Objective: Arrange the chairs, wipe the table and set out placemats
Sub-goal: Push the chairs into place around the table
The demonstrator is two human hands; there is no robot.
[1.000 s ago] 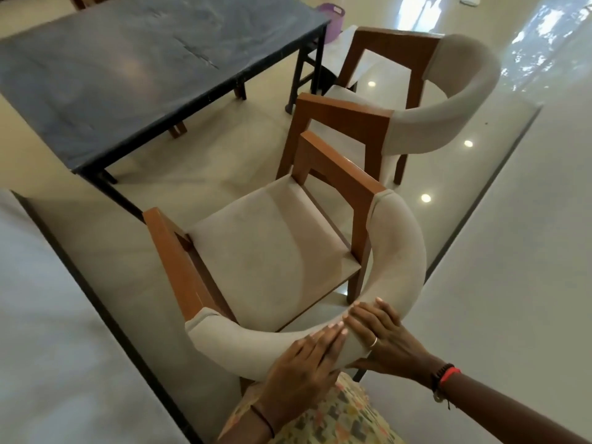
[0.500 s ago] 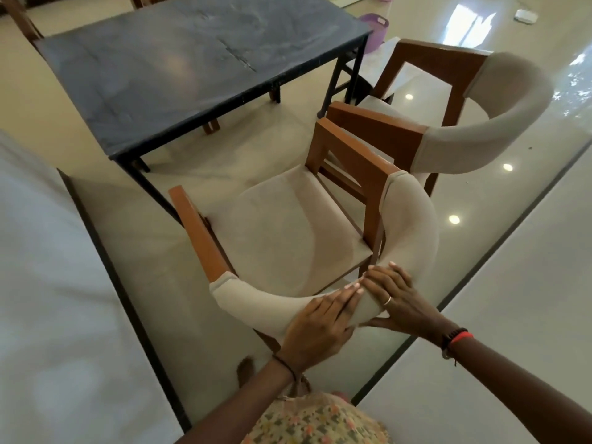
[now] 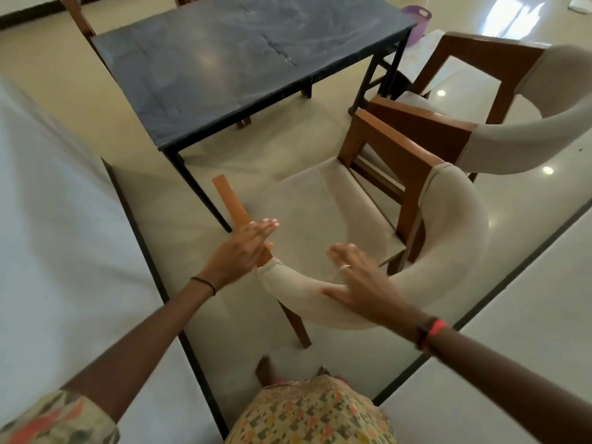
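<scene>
Standing behind near chair (image 3: pixel 323 209), lower centre of frame. Left hand (image 3: pixel 238 251) flat-fingered at its wooden armrest (image 3: pixel 229 200). Right hand (image 3: pixel 358 283) lies on padded backrest (image 3: pixel 455 225), fingers spread. Neither grips. Dark table (image 3: pixel 240 59) upper centre; second chair (image 3: pixel 512 145) upper right.

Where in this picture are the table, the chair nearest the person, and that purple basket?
table (image 3: pixel 243 65): head view, on the bare dark top.
nearest chair (image 3: pixel 320 213): head view, on the seat cushion.
purple basket (image 3: pixel 418 25): head view, on its side wall, beyond the table's far corner.
</scene>
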